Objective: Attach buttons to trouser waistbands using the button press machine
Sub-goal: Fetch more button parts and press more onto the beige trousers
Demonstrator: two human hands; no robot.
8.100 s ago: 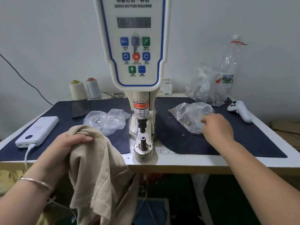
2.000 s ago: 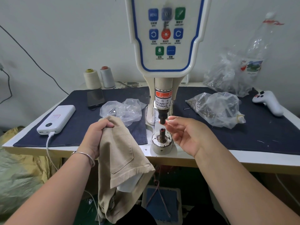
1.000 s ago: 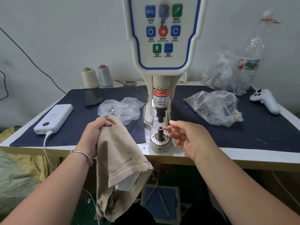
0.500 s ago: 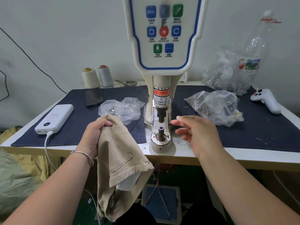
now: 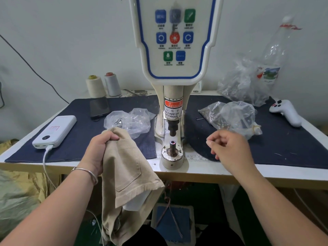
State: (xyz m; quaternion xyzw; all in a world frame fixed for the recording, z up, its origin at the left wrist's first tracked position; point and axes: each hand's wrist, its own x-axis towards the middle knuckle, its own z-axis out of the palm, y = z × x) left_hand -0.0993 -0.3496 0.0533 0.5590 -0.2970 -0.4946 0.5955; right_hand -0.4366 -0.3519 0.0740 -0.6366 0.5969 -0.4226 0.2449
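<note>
Half a second ago the right hand [image 5: 230,150] reached flat toward the press [image 5: 174,71] with fingers stretched out; now it has drawn back to the right and its fingers are loosely curled in, holding nothing that shows. It hovers above the dark mat [image 5: 284,146], well apart from the lower die [image 5: 172,145], which stands bare with a small pale ring at its tip, as it did a moment ago. The punch [image 5: 173,128] hangs just above the die, not touching it.

The left hand [image 5: 99,150] has not moved: its fingers are clamped on a bunched fold of the tan trousers [image 5: 127,176], held at the front edge of the bench [image 5: 204,172], left of the die. The rest of the trousers hangs down below the bench edge, with a back pocket facing the camera. A bangle [image 5: 85,172] circles the left wrist.

A clear bag [image 5: 130,121] lies on the mat just behind the left hand, with a small cluster of shiny metal pieces inside at its left side. A second bag [image 5: 234,116], right of the press, holds a heap of small dark pieces. A third, crumpled bag [image 5: 243,84] sits at the back by a plastic bottle [image 5: 276,55]; its contents are too blurred to tell.

A power bank [image 5: 55,131] with a white cable plugged in, a phone [image 5: 99,107], two thread cones [image 5: 103,85] and a white controller [image 5: 287,112] also lie on the bench.
</note>
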